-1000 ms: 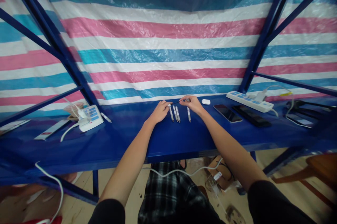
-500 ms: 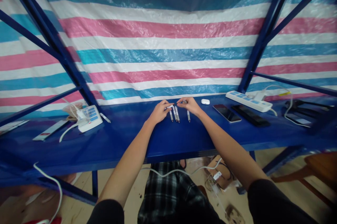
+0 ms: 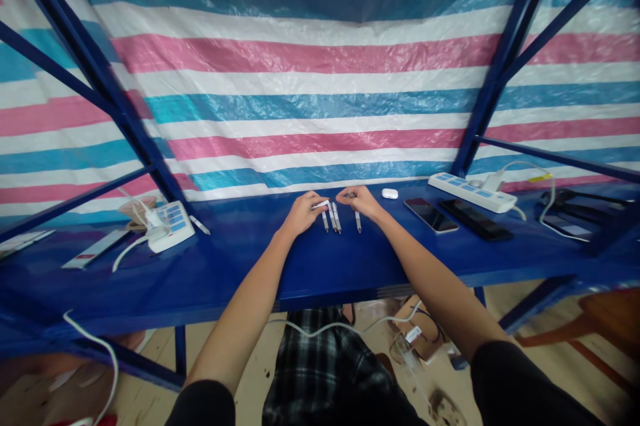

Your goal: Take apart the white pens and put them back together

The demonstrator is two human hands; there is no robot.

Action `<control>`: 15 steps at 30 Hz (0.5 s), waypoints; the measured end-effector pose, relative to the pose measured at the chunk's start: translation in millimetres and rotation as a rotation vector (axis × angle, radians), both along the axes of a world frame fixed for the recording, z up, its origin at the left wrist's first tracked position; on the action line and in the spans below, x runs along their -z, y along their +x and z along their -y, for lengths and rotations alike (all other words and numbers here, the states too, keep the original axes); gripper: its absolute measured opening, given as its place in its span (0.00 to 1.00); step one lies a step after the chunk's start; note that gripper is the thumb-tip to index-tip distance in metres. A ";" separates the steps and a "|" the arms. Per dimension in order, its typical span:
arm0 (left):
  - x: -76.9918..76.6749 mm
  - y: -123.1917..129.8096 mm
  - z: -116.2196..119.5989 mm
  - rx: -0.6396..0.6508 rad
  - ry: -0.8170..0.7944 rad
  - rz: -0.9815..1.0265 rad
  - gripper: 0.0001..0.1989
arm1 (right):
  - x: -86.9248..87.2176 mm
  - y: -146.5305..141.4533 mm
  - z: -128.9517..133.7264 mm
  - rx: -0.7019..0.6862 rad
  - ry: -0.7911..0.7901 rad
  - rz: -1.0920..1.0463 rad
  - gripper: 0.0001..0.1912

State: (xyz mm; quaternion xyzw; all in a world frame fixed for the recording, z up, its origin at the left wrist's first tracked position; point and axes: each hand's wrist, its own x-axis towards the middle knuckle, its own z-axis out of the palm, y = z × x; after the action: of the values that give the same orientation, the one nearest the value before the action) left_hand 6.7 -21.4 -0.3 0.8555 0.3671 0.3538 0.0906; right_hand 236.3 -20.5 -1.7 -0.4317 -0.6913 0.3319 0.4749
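My left hand is closed, pinching a white pen that points to the right above the table. Across a small gap, my right hand has its fingers pinched on a small dark grey piece, too small to make out. Below and between the hands, several white pens with grey ends lie on the blue table: one pen at the left, a close group beside it, and a separate pen just under my right hand.
To the right are a white earbud case, a phone, a black flat device and a power strip. Another power strip and a slim white box lie left. A striped sheet hangs behind the blue table.
The dark tip that stuck out from my right fingers toward the left hand no longer shows. Both hands have otherwise barely moved, and the pens on the table lie as before.
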 end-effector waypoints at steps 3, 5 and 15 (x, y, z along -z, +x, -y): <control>1.0 -0.6 -1.6 -0.013 0.015 0.031 0.15 | 1.2 1.5 -4.1 -0.002 -0.038 -0.119 0.21; 1.8 -2.0 -3.2 -0.031 0.027 0.039 0.14 | 2.8 5.8 -10.1 0.052 -0.070 -0.224 0.20; 2.0 -6.8 -5.2 -0.108 0.020 0.019 0.13 | 13.4 22.0 -21.6 0.069 0.207 0.093 0.11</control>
State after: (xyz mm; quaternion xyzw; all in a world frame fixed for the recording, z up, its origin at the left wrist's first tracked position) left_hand -0.1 -16.2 -2.4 0.8320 0.4082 0.3697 0.0662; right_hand 258.3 1.1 -15.1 -0.4187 -0.7280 0.2218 0.4955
